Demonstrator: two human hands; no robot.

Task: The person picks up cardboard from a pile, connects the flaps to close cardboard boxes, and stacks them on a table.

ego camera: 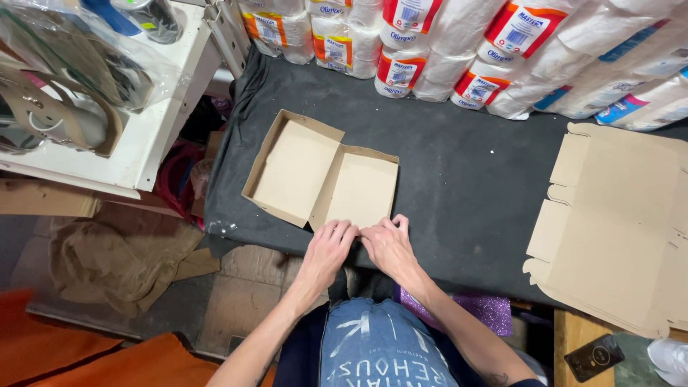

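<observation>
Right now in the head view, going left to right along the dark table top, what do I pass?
White shelf unit → half-folded cardboard box, with the left hand and right hand at its near edge → bare dark table cover → flat unfolded cardboard blank.

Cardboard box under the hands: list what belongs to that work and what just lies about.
In hand:
- left hand
- right hand
- half-folded cardboard box
- flat box blanks

Lying about:
- wrapped paper rolls
- phone
- bagged sandals
- brown cloth
</observation>
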